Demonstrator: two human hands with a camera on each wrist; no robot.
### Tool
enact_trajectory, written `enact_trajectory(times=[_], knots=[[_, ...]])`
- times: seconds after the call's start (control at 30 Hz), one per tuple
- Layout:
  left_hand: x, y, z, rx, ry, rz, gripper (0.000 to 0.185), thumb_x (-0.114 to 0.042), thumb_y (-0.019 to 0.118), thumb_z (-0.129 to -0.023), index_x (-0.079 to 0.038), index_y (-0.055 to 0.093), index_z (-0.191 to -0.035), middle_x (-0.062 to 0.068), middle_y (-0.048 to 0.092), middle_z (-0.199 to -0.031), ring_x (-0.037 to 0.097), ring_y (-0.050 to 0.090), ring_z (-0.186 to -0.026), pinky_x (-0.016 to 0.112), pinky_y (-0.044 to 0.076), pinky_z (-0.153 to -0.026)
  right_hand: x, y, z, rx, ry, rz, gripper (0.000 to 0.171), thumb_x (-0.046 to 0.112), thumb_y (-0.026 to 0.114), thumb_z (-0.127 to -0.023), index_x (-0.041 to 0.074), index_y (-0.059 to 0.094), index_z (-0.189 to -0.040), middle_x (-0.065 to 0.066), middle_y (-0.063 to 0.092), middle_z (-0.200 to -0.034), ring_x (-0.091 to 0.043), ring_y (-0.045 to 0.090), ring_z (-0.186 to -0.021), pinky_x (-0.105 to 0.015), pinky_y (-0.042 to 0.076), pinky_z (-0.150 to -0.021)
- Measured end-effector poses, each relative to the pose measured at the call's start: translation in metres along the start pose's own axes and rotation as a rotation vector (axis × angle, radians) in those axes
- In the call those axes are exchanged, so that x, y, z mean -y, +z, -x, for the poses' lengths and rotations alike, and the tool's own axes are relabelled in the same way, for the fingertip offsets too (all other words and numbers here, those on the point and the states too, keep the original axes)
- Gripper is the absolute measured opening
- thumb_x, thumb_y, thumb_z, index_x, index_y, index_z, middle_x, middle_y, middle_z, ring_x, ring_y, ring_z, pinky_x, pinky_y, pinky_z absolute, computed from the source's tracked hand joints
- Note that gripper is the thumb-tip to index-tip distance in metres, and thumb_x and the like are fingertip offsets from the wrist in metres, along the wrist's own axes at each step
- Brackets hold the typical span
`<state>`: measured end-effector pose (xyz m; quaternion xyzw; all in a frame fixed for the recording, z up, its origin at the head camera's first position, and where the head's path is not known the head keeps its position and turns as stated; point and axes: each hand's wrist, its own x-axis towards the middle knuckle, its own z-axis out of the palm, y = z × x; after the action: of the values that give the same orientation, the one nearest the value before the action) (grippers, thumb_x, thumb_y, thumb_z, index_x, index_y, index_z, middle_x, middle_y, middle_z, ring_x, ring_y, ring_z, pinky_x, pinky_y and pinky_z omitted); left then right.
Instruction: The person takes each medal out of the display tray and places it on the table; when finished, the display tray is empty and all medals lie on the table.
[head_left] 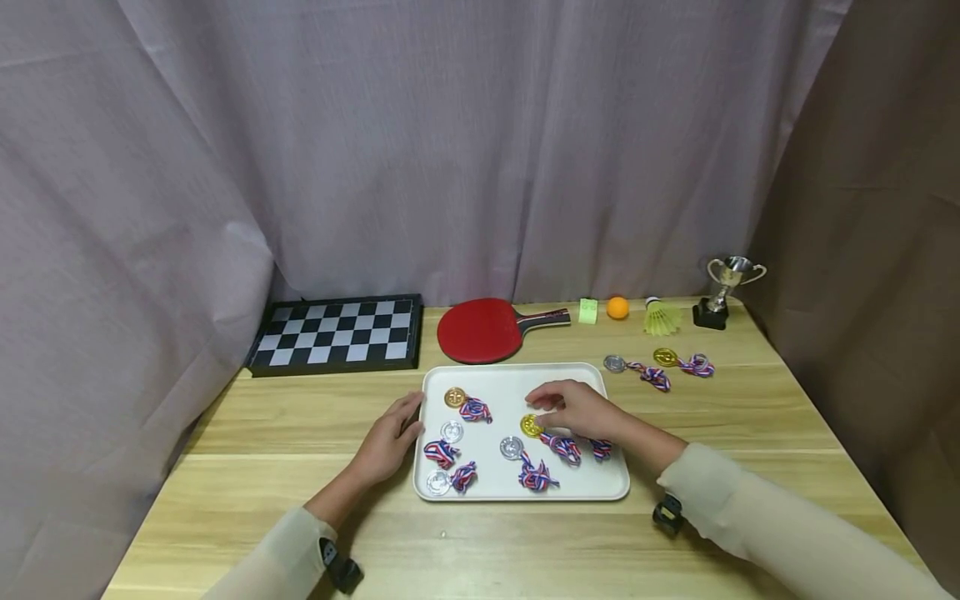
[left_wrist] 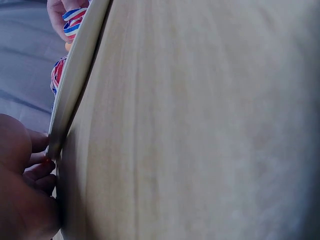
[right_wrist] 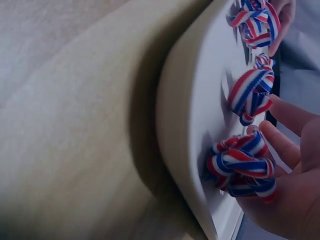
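My left hand [head_left: 386, 442] is at the left rim of a white tray [head_left: 555, 379], its fingers touching the edge. Over the tray's right half, my right hand [head_left: 581, 408] has its thumb and fingers apart, the thumb tip by a gold medal [head_left: 531, 426] with a red, white and blue ribbon [right_wrist: 252, 95]. Beneath that hand another ribbon bundle [right_wrist: 240, 165] shows; its medal is hidden. Also in the tray are a silver medal [head_left: 512, 447] near the middle, a gold medal [head_left: 454, 397] at upper left, and two silver medals, one [head_left: 452, 431] above the other [head_left: 438, 482].
Behind the tray lie a chessboard [head_left: 337, 333], a red table tennis paddle [head_left: 480, 331], a green note block [head_left: 588, 312], an orange ball [head_left: 617, 307], a yellow shuttlecock [head_left: 662, 318] and a trophy cup [head_left: 727, 287]. A silver medal [head_left: 614, 363] and a gold medal [head_left: 665, 357] lie right of the tray.
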<state>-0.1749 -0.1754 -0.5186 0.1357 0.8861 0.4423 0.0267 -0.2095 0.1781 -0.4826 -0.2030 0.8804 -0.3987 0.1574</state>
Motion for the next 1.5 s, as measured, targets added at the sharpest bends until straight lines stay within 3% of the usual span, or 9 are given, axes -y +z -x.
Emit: enact_trajectory(times=[0.4,0.9,1.17,1.5], knots=[[-0.001,0.000,0.000,0.003,0.005,-0.015,0.053,-0.004,0.057,-0.104,0.004,0.042,-0.154,0.023,0.040,-0.160,0.041,0.034,-0.150,0.054,0.025,-0.125,-0.002,0.008,-0.001,0.022,-0.045,0.074,0.035,0.016,0.083,-0.088,0.011,0.075,-0.121,-0.001,0.069,-0.116,-0.019,0.061,-0.111,-0.042,0.052,-0.101],[0.000,0.001,0.001,-0.002,0.012,-0.022,0.053,-0.003,0.057,-0.104,0.005,0.042,-0.154,0.023,0.042,-0.159,0.041,0.035,-0.150,0.054,0.025,-0.125,0.002,0.011,-0.002,0.024,-0.073,0.103,0.027,0.008,0.085,-0.083,0.014,0.071,-0.105,0.003,0.066,-0.105,-0.015,0.059,-0.103,-0.041,0.051,-0.099],[0.000,0.001,0.002,-0.002,-0.001,-0.022,0.053,-0.004,0.057,-0.104,0.004,0.042,-0.154,0.022,0.041,-0.160,0.040,0.034,-0.151,0.053,0.025,-0.125,0.004,0.010,-0.003,0.038,-0.062,0.071,0.029,0.002,0.084,-0.082,0.013,0.066,-0.104,0.002,0.065,-0.096,-0.014,0.058,-0.094,-0.034,0.052,-0.089],[0.000,0.000,0.002,-0.001,0.006,-0.027,0.053,-0.005,0.057,-0.104,0.003,0.043,-0.154,0.022,0.041,-0.160,0.040,0.034,-0.151,0.054,0.026,-0.125,0.009,0.004,-0.005,0.059,-0.001,-0.056,0.016,0.003,0.073,-0.092,0.009,0.067,-0.105,-0.001,0.066,-0.086,-0.015,0.058,-0.080,-0.027,0.049,-0.070]])
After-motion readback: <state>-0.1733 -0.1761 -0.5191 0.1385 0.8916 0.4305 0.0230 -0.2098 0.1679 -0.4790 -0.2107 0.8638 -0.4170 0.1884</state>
